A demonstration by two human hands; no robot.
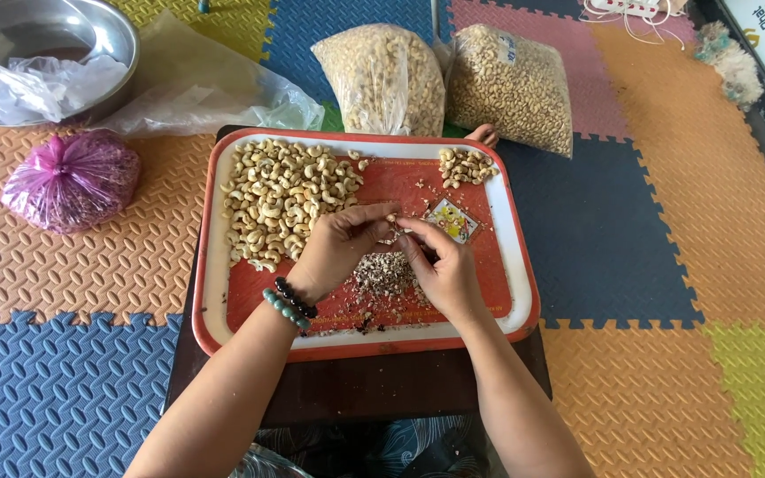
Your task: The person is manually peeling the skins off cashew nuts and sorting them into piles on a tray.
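A red tray [517, 265] with a white rim lies in front of me. A large heap of cashew nuts [281, 196] covers its left part, and a small heap of cashews [466, 165] sits at its far right corner. My left hand [338, 248] and my right hand [440, 265] meet over the tray's middle, fingertips pinched together on one cashew nut [392, 219]. Below the fingers lies a pile of husk scraps [384, 274]. Bead bracelets [289, 303] circle my left wrist.
Two clear bags of cashews [387, 80] [513, 84] lean behind the tray. A metal bowl [112, 40] with crumpled plastic stands far left, a tied pink bag [71, 180] below it. Coloured foam mats [666, 265] cover the floor. A toe [484, 134] shows past the tray.
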